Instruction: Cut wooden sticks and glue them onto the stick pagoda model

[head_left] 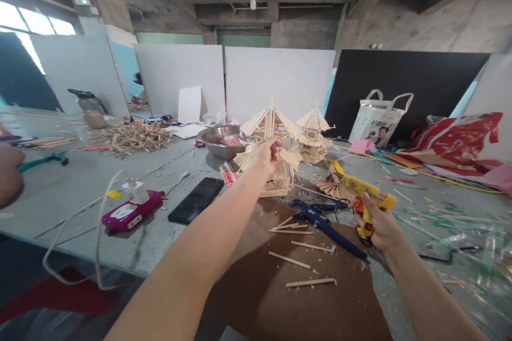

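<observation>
My left hand (267, 156) reaches to a pagoda model built of thin wooden sticks (276, 178), in the middle of the table. Its fingers are curled together just below the pointed roof; what they pinch, if anything, is hidden. My right hand (378, 224) is wrapped around the handle of a yellow hot glue gun (362, 186), whose nozzle points up and left toward the models. Behind the first model stands a second stick pagoda (313, 141). Blue-handled pliers (328, 229) and several loose sticks (290, 260) lie on a brown board (256, 277) before me.
A black phone (197, 200) and a purple power strip (132, 213) with a white cable lie left. Farther back are a metal bowl (216, 146) and a stick pile (138, 136). At right stand a white bag (376, 120) and clear plastic scraps (472, 245). Another person's hand (10, 173) shows at far left.
</observation>
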Tool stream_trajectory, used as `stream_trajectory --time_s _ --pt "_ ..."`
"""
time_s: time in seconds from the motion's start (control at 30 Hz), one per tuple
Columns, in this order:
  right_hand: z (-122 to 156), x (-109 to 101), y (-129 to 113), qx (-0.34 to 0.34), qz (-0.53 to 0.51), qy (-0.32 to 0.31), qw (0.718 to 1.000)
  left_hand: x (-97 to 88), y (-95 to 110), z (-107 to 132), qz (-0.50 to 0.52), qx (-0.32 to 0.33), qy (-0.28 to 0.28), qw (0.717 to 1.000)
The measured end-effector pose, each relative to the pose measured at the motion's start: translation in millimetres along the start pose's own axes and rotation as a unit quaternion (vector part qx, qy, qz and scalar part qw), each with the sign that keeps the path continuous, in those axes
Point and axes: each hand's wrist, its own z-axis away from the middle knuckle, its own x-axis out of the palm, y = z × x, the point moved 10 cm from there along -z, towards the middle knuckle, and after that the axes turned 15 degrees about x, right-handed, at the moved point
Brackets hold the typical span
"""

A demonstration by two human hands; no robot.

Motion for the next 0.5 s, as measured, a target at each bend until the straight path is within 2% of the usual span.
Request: stream_trajectory --time_s 0.5 --pt "2.2 1.9 -1.6 -0.001 0.002 -0.006 1.0 -0.3 -4.5 0.0 -0.01 0.008 0.01 1.0"
